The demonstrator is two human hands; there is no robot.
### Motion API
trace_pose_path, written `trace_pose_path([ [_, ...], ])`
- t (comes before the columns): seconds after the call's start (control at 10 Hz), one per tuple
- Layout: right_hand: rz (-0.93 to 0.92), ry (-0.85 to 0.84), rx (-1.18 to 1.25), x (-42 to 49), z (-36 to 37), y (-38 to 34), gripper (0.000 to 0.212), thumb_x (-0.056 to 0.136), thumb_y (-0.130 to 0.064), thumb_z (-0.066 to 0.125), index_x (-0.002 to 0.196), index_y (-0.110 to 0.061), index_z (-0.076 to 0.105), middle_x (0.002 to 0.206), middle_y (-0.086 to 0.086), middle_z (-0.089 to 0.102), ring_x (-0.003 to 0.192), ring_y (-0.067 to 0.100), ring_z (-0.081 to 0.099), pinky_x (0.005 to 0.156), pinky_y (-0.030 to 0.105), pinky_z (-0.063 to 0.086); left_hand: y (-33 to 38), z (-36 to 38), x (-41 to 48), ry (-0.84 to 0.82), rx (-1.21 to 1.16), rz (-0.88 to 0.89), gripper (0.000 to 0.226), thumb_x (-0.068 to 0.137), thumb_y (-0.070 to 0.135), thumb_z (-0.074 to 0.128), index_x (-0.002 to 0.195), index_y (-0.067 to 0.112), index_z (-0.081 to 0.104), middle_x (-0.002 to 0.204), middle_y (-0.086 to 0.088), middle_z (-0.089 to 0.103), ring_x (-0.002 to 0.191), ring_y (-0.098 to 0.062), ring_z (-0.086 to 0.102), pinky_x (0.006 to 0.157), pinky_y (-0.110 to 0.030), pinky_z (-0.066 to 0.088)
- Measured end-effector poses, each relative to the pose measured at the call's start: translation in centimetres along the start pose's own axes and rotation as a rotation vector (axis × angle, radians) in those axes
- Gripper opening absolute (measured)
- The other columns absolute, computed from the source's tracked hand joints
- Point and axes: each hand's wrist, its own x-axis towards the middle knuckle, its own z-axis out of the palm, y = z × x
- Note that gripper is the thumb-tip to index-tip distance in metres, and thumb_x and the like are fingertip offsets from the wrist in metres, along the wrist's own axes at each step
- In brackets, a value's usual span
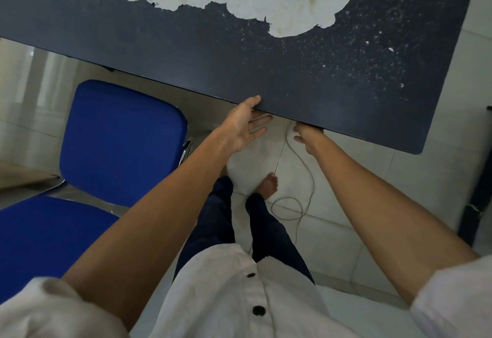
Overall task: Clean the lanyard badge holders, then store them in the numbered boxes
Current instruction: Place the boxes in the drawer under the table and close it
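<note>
We stood at the dark, peeling bench [266,71], with a blue chair [119,138] beside it. Our left hand [245,124] lay spread on its edge, thumb on top, likely to shift it. Our right hand [306,139] reached under, fingers hidden, so we couldn't tell its grip. No badge holders were in view.

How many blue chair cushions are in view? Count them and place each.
2. One blue cushion sits at left, just below the table edge; the second cushion is at lower left, partly behind the left arm. Others may be out of frame.
</note>
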Motion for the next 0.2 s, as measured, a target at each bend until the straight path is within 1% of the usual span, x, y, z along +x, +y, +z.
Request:
trace_pose_path([
  [0.1, 0.011, -0.161, -0.212, -2.1, -1.2, 0.0, 0.048, 0.095, -0.043, 0.048, 0.139, -0.024, 0.042, 0.143, -0.002, 0.043, 0.121, 0.020, 0.050, 0.081, 0.034, 0.050, -0.5, -0.5, -0.6, -0.024, 0.102, -0.061, 0.049, 0.097, 0.042, 0.046, 0.139, 0.016, 0.042, 0.132, -0.005, 0.059, 0.108, -0.019, 0.062, 0.085, -0.034, 0.051],
  [0.2, 0.006, -0.309, -0.478, -3.7, -3.2, -0.7, 0.061, 0.094, -0.049, 0.049, 0.142, -0.012, 0.040, 0.145, 0.004, 0.042, 0.125, 0.023, 0.047, 0.092, 0.034, 0.048, -1.0, -0.5, -1.4, 0.054, 0.308, -0.033, 0.055, 0.097, 0.046, 0.045, 0.141, 0.014, 0.039, 0.133, -0.004, 0.057, 0.106, -0.018, 0.061, 0.090, -0.034, 0.049],
])
